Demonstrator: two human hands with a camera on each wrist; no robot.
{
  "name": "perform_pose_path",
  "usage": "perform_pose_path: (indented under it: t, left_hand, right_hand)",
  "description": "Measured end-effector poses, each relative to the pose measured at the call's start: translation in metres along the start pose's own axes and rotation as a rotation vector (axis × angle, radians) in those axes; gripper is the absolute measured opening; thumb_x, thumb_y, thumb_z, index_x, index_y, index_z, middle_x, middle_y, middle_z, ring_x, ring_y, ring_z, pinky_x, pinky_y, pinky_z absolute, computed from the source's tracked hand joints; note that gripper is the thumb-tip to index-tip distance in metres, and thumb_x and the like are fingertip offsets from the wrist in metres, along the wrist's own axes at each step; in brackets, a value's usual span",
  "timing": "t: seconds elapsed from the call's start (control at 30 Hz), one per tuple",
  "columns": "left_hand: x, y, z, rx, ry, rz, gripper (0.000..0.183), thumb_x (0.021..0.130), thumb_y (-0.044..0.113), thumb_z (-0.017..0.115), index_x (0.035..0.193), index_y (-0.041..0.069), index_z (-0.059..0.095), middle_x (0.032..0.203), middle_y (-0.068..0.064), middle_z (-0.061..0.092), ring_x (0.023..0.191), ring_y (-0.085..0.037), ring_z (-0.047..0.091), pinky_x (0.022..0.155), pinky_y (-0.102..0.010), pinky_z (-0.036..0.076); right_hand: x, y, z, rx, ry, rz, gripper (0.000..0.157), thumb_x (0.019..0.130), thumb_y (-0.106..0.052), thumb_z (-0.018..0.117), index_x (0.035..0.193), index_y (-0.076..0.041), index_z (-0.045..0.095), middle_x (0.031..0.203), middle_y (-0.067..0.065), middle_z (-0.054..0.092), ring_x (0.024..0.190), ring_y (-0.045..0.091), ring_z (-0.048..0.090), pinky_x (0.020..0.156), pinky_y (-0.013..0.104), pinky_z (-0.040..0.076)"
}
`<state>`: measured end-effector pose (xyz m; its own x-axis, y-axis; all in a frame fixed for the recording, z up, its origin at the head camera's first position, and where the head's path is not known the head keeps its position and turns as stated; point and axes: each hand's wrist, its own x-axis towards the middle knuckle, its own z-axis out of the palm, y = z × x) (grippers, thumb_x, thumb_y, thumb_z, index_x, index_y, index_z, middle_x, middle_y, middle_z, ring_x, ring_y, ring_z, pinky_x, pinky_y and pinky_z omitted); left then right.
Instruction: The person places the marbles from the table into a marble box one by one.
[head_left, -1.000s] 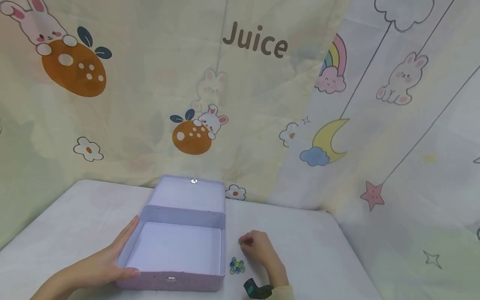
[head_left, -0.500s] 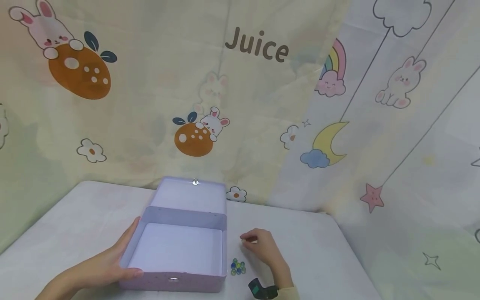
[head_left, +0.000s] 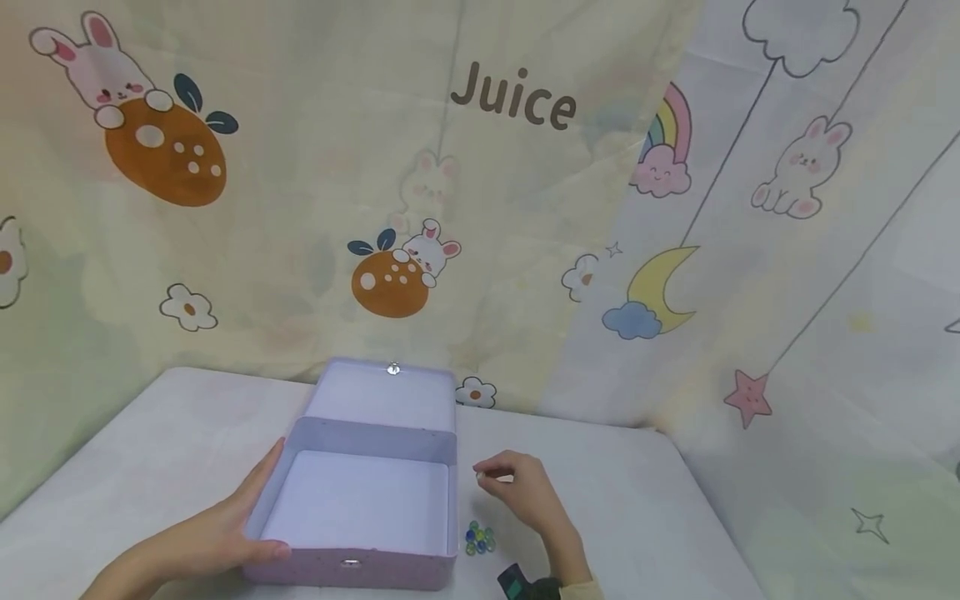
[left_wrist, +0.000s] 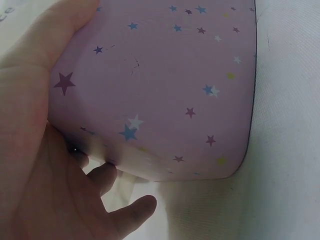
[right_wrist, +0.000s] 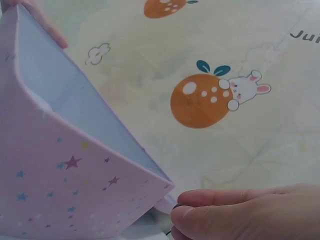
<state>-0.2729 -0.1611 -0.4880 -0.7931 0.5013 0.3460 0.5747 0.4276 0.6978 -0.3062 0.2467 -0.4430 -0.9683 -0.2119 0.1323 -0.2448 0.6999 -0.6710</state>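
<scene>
A lilac tin box (head_left: 351, 568) lies with its hinged lid (head_left: 382, 398) thrown back; its pale inner floor is bare. My left hand (head_left: 217, 533) holds the front left corner, thumb at the front wall and fingers along the left side. Star prints cover the outer wall (left_wrist: 165, 75) in the left wrist view. Right of the box, my right hand (head_left: 521, 487) pinches a small marble (head_left: 481, 475) between thumb and forefinger, mostly hidden by the fingertips. Several blue, green and yellow glass marbles (head_left: 480, 538) sit clustered by the box's front right corner.
A white-covered table (head_left: 622, 500) carries everything. Behind it hangs a printed cloth (head_left: 510, 250) with rabbits, flowers and a moon. The raised lid stands near that cloth. A dark wrist device (head_left: 528, 583) sits on my right forearm.
My right hand has risen slightly and come left, closer to the box's right wall, still pinching the marble. My left hand keeps its place on the box. The head view has shifted a little.
</scene>
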Motion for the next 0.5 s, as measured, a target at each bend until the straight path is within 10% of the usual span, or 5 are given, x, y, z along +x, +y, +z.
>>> perform_pose_path:
  t: [0.5]
  left_hand:
    - [0.000, 0.001, 0.002, 0.031, 0.010, -0.017, 0.118, 0.075, 0.028, 0.077, 0.153, 0.013, -0.009, 0.153, -0.034, 0.001, 0.127, 0.027, -0.006, 0.091, 0.008, 0.006]
  right_hand:
    - [-0.003, -0.022, 0.006, 0.107, 0.012, -0.074, 0.016, 0.085, -0.015, 0.070, 0.098, -0.010, 0.074, 0.096, 0.000, 0.070, 0.089, 0.012, 0.064, 0.077, 0.021, 0.052]
